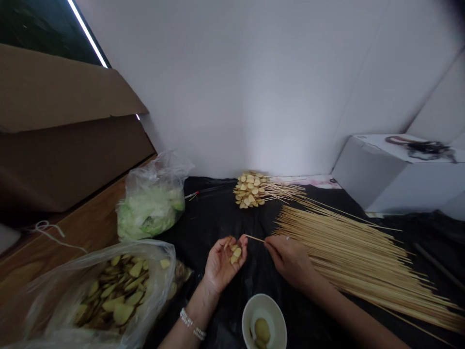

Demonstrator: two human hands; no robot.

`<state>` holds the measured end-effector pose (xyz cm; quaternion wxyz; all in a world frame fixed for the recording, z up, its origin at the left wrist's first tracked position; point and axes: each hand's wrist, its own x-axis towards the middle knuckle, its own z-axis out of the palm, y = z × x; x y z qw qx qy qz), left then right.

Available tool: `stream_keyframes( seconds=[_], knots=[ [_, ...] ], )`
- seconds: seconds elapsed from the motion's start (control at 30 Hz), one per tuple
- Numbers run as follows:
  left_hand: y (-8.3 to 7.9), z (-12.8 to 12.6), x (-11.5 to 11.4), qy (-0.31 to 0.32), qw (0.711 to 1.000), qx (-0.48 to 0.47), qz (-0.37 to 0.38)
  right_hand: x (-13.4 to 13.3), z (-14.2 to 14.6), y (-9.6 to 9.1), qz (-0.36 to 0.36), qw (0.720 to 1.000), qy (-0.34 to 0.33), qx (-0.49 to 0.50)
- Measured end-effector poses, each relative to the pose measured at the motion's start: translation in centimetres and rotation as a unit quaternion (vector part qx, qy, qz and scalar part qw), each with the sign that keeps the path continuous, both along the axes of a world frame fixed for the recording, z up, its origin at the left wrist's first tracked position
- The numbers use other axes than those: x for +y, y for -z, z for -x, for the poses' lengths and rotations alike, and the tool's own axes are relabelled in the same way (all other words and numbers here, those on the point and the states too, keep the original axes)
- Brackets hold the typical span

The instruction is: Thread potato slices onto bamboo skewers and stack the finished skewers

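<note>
My left hand (222, 262) is palm up over the black sheet, fingers curled round a few yellow potato slices (235, 253). My right hand (288, 258) pinches a thin bamboo skewer (254, 238) whose tip points at the slices in the left hand. A pearl bracelet (192, 324) is on my left wrist. A big pile of bare bamboo skewers (356, 257) lies just right of my right hand. Finished skewers loaded with slices (250, 189) lie at the back near the wall.
A clear bag of potato slices (116, 291) sits front left, and a bag of green leaves (150, 206) behind it. A white bowl (264, 322) holds a small potato. Cardboard boxes (65, 126) stand on the left, a white box (399, 174) on the right.
</note>
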<state>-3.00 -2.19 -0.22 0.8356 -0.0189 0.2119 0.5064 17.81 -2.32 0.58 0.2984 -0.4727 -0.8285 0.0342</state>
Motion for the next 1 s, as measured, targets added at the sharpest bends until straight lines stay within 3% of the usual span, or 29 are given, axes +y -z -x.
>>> stream_keyframes(
  seconds=[0.17, 0.5, 1.0],
  knots=[
    [-0.2, 0.1, -0.2, -0.006, 1.000, -0.008, -0.018, -0.7, 0.5, 0.2, -0.067, 0.997, -0.041, -0.023],
    [0.5, -0.4, -0.3, 0.058, 0.995, -0.031, -0.072, -0.9, 1.7, 0.3, -0.094, 0.989, -0.102, -0.057],
    [0.5, -0.7, -0.3, 0.057, 0.996, 0.015, -0.071, 1.0, 5.0, -1.4, 0.028, 0.984, -0.140, -0.111]
  ],
)
